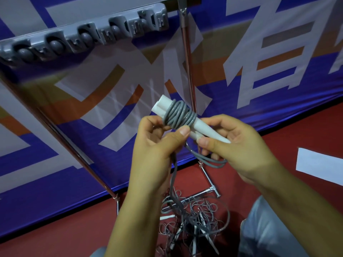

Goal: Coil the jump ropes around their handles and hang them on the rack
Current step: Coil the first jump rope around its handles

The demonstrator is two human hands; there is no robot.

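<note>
**Rope half-wound on the paired handles**

You are holding two white handles [168,108] side by side in front of you, below the grey rack [83,36]. Your left hand [157,143] is curling around the near side of the grey rope coil [179,115], its thumb pressing on the wraps. Your right hand [232,143] is pinching the tapered ends of the handles, with a loose loop of rope hanging beneath its fingers. The unwound rope is trailing down to a tangled pile of jump ropes [193,217] lying on the red floor [74,234].
</note>
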